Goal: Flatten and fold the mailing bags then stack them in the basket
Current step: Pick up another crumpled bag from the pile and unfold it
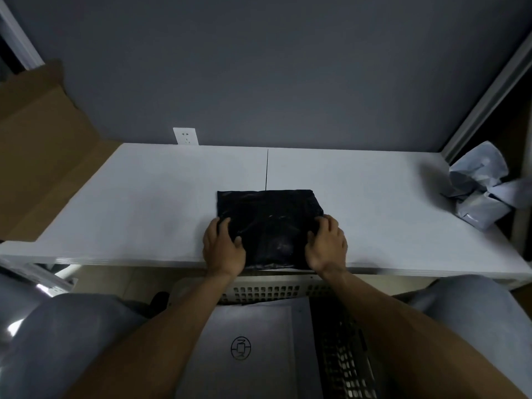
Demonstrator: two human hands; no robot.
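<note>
A folded black mailing bag point(269, 218) lies on the white table point(144, 197) near its front edge. My left hand point(223, 247) grips the bag's left side, fingers curled over it and thumb on top. My right hand point(326, 244) grips the right side the same way. Below the table edge, on my lap, sits a white perforated basket point(264, 292) holding a folded grey bag point(244, 341) with a round logo. A dark bag lies beside it on the right.
A heap of crumpled grey mailing bags point(483, 191) lies at the table's right end. A brown cardboard box point(37, 145) stands at the left. A wall socket point(185, 136) is behind the table. My knees flank the basket.
</note>
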